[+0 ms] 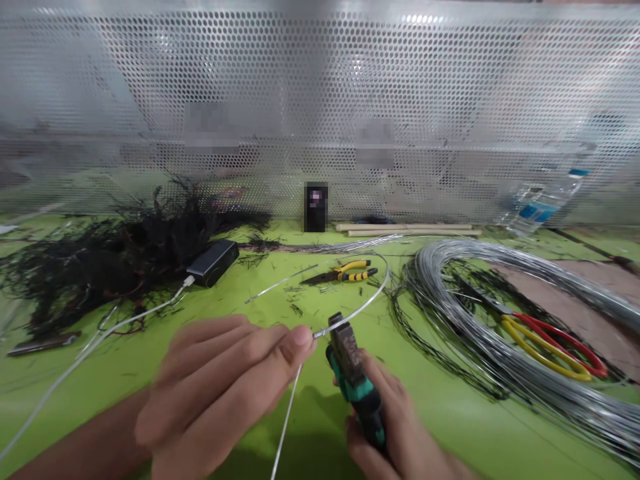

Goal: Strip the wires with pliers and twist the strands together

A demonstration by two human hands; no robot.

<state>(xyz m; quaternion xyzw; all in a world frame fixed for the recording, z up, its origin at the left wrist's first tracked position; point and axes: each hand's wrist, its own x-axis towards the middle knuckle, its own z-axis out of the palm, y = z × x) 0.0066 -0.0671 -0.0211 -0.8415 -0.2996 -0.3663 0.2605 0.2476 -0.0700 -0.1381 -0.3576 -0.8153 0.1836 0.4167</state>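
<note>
My left hand (225,387) pinches a thin silvery wire (364,308) between thumb and fingers, low in the middle of the view. From the pinch the wire curves up to the right in a loop, and a straight length hangs down below. My right hand (395,420) is closed around pliers (353,373) with green and black handles. Their dark jaws touch or lie just under the wire, right of my left fingertips; whether they grip it I cannot tell. Beyond lie pliers with yellow and black handles (345,272), beside a short piece of wire (280,283).
A large coil of wire (430,267) lies at right, with red and yellow handled scissors (550,343) on it. Tangled black strands (125,247) and a cabled power bank (214,263) are at left. A plastic bottle (543,207) leans by the perforated metal screen (320,87).
</note>
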